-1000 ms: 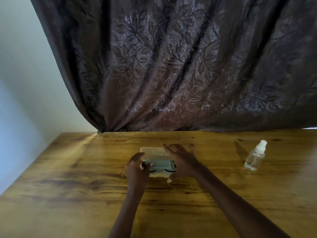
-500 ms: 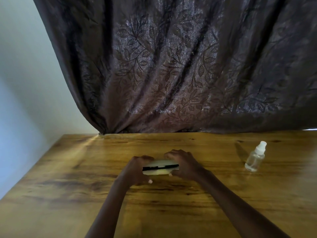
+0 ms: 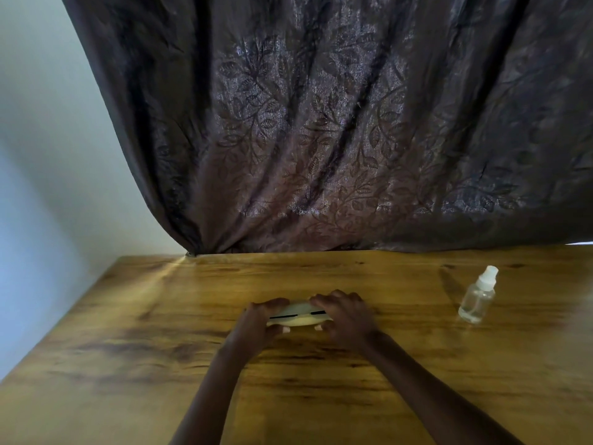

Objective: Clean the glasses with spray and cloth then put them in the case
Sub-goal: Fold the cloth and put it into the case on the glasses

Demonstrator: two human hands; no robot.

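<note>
A pale cream glasses case (image 3: 296,319) lies on the wooden table (image 3: 128,364), its lid down with only a thin dark gap along the front. My left hand (image 3: 256,322) grips the case's left end and my right hand (image 3: 345,316) presses over its right end and top. The glasses and the cloth are hidden inside the case. A small clear spray bottle (image 3: 477,297) with a white cap stands upright well to the right of my hands.
A dark brown leaf-patterned curtain (image 3: 321,139) hangs along the table's far edge. A pale wall (image 3: 48,155) runs beside the table's left edge.
One second ago the case lay open with the glasses and cloth showing inside. Its lid has since come down, and both hands now clasp it from the two ends.
</note>
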